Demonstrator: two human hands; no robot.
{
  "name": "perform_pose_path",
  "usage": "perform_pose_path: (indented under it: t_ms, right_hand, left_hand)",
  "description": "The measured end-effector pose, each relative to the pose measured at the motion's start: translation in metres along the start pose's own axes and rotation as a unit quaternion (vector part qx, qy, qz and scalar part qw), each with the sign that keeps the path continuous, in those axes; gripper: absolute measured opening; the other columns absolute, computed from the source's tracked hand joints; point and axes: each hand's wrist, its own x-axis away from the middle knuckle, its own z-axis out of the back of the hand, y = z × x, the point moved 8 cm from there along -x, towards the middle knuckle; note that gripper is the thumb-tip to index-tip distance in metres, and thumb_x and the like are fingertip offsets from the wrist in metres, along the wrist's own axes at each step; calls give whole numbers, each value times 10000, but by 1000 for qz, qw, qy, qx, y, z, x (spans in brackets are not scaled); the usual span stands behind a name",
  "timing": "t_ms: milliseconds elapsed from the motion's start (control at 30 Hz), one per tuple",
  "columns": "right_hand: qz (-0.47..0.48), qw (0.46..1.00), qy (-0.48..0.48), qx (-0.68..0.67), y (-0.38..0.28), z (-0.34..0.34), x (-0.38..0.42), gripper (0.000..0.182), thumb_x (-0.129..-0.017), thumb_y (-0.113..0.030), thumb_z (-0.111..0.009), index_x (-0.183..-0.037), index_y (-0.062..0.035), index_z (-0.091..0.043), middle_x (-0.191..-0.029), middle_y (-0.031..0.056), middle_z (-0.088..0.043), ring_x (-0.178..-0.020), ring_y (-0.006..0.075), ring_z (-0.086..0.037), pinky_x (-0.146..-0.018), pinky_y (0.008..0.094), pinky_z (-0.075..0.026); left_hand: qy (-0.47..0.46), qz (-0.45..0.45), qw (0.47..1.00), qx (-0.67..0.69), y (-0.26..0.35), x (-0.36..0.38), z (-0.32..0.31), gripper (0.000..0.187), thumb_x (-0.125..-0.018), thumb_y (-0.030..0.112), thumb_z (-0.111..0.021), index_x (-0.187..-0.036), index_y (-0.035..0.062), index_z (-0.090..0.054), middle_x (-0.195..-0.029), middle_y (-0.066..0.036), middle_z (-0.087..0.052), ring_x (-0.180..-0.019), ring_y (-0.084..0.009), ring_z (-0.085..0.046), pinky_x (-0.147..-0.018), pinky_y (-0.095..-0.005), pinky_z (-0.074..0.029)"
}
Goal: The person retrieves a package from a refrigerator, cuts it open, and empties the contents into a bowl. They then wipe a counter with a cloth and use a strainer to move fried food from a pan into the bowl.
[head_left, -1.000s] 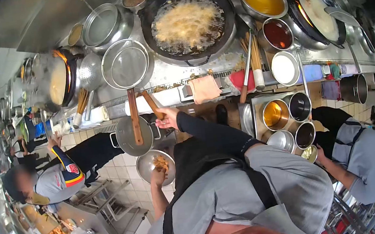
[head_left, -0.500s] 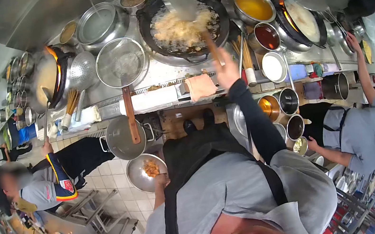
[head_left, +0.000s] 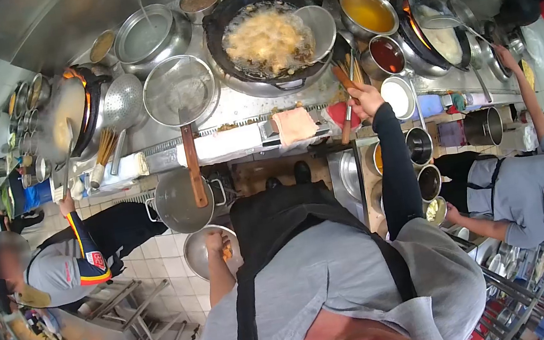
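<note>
My right hand (head_left: 365, 101) is wrapped round the wooden handle (head_left: 344, 78) of a wire-mesh strainer (head_left: 319, 34). The strainer's round head lies at the right side of a black wok (head_left: 229, 61), where golden battered pieces (head_left: 267, 35) bubble in oil. Low on the left, my left hand (head_left: 215, 242) is closed over a steel bowl (head_left: 195, 257); what its fingers hold, if anything, is hidden. Orange-brown food pieces (head_left: 228, 253) show in the bowl beside the hand.
A second strainer (head_left: 178, 89) rests across the counter above a deep pot (head_left: 182, 200). Bowls of yellow liquid (head_left: 368, 10) and red sauce (head_left: 386, 55) stand right of the wok. Co-workers (head_left: 56, 270) (head_left: 518, 187) stand on both sides, each at a flaming wok.
The strainer has dropped from above the wok to its right side, and my right hand has moved right with the handle. My left hand has shifted from the bowl's right rim to over the bowl.
</note>
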Motion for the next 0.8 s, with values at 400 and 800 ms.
perform_pose_path:
  t_ms: [400, 800]
  right_hand:
    - [-64, 974, -162, -142, 37, -43, -46, 250, -1030, -180, -526, -1270, -141, -467, -739, 28, -512, -443, 50, -324, -343, 199, -207]
    - [183, 974, 56, 121, 10, -25, -8, 589, -997, -193, -596, -1538, -112, -379, -704, 7, -551, -467, 67, -420, -398, 239, -313]
  left_hand:
    - [22, -19, 977, -210, -48, 51, 17, 342, -969, 289, -513, -1208, 69, -622, -989, -113, -692, -905, -275, -681, -776, -384, -563]
    - [33, 43, 998, -28, -47, 30, 15, 279, -986, 173, -461, -1213, 71, -588, -1054, -109, -644, -819, -261, -659, -658, -407, -594]
